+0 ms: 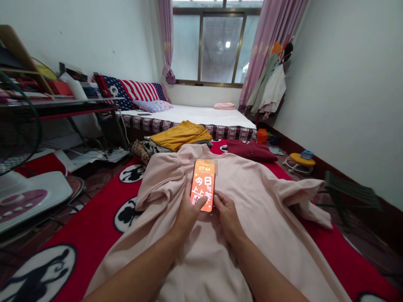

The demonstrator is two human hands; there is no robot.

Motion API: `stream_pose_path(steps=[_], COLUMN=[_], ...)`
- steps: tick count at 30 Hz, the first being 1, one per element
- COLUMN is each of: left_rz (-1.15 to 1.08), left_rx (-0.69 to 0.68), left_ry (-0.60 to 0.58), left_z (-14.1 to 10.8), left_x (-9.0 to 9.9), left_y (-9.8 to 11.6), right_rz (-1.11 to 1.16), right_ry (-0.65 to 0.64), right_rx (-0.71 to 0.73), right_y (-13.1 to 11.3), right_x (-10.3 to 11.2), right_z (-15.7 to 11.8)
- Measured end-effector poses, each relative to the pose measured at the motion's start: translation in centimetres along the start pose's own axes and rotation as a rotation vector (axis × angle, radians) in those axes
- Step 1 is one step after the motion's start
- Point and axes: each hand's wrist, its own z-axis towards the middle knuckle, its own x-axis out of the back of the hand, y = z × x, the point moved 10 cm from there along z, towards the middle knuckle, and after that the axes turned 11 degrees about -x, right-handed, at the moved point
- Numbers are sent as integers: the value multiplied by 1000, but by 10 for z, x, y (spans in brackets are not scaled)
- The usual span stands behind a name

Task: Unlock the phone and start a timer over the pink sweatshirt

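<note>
A phone [203, 183] with a lit orange screen is held over a pale pink garment [252, 201] spread on a red blanket [94, 226]. My left hand [188, 212] grips the phone's lower left edge with the thumb on the screen. My right hand [227, 214] holds the phone's lower right corner. Both forearms reach in from the bottom of the view across the garment.
A yellow garment [181, 135] and a dark red one [250, 151] lie beyond the pink one. A bed [201, 115] stands under the window. Shelves [47, 96] and a fan [19, 126] are at the left; a small yellow stool [300, 160] and a dark folding chair [349, 195] at the right.
</note>
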Motion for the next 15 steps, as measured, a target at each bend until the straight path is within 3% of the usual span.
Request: stream_pose_path(steps=[5,10,15], left_rz=[-150,-368,-532], left_rx=[104,203,348], left_ry=[31,191,274], left_z=[0,4,0], left_x=[6,16,8], left_y=[-9,-15,-19], right_rz=[-48,-97,-188], right_ry=[64,47,28], right_rx=[33,57,82], right_y=[-6,-7,-6], right_x=[6,3,-4], right_z=[-3,-5,-6])
